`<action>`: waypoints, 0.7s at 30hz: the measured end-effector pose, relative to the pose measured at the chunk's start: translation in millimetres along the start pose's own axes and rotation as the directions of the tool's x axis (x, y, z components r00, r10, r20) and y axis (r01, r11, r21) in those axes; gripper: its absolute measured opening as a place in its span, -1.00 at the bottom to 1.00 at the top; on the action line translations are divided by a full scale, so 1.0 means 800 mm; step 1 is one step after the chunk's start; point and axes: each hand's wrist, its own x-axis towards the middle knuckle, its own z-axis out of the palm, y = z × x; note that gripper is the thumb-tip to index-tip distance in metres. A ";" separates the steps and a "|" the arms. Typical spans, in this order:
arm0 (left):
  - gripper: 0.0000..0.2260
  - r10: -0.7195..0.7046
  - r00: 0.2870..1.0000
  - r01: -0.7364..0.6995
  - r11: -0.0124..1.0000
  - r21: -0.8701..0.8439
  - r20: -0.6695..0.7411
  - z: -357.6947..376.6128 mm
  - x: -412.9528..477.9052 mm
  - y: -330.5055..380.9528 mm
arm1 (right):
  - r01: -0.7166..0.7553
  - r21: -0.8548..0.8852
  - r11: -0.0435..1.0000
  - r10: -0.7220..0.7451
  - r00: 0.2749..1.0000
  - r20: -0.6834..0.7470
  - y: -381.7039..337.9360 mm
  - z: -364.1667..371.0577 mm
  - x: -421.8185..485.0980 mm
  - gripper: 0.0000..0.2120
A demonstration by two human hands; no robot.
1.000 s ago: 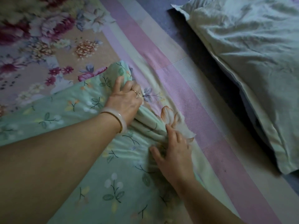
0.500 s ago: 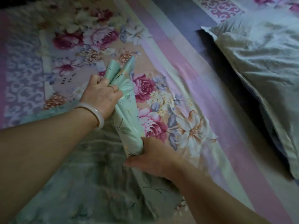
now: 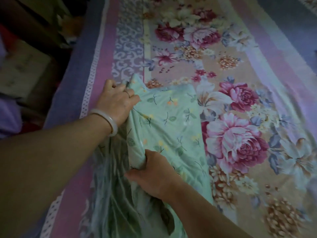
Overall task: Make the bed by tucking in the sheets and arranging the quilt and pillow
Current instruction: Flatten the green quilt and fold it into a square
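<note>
Head view: green quilt (image 3: 164,127) at lower centre of frame, bunched and lifted along its left fold, lying on floral sheet (image 3: 240,69). Left hand (image 3: 116,102) clamped on upper corner at centre left; right hand (image 3: 154,174) clamped on same fold nearer bottom. Spaced apart, probably to keep edge taut and straight for laying flat. Pillow not in frame.

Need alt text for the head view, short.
Both hands grip a folded mint-green floral quilt on a rose-patterned bed sheet: the left hand holds its far corner, the right hand its near fold. A pale bangle circles the left wrist.
</note>
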 end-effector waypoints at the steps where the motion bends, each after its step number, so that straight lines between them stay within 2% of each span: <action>1: -0.74 -0.004 1.000 0.004 1.000 -0.005 -0.020 0.010 -0.015 -0.009 | -0.002 -0.019 1.000 0.002 1.000 0.001 -0.001 0.017 0.008 -0.75; 5: -0.78 -0.070 0.997 0.068 0.996 -0.063 -0.032 0.059 -0.086 -0.042 | -0.016 -0.063 0.998 0.018 0.999 0.041 0.000 0.087 0.040 -0.77; 8: -0.80 -0.117 0.993 0.117 0.988 -0.099 0.015 0.091 -0.130 -0.056 | -0.022 -0.103 0.994 0.029 0.997 0.069 0.005 0.128 0.057 -0.72; 11: -0.73 -0.195 0.964 0.214 0.972 -0.093 0.183 0.121 -0.166 -0.064 | -0.043 -0.117 0.992 0.054 0.994 0.091 0.012 0.164 0.075 -0.71; 14: -0.72 -0.270 0.906 0.312 0.946 -0.085 0.326 0.136 -0.187 -0.063 | -0.059 -0.106 0.993 0.067 0.995 0.079 0.016 0.185 0.087 -0.75; 17: -0.75 -0.299 0.823 0.416 0.896 -0.154 0.483 0.148 -0.199 -0.060 | -0.085 -0.144 0.986 0.098 0.991 0.086 0.022 0.199 0.102 -0.69; 18: -0.76 -0.306 0.786 0.477 0.853 -0.212 0.537 0.152 -0.201 -0.058 | -0.098 -0.159 0.982 0.114 0.989 0.093 0.023 0.199 0.106 -0.64; 19: -0.76 -0.326 0.751 0.567 0.765 -0.307 0.575 0.156 -0.206 -0.054 | -0.112 -0.172 0.979 0.130 0.986 0.102 0.026 0.199 0.109 -0.60; 21: -0.72 -0.408 0.671 0.736 0.467 -0.490 0.620 0.161 -0.214 -0.048 | -0.142 -0.175 0.974 0.166 0.978 0.126 0.027 0.198 0.114 -0.49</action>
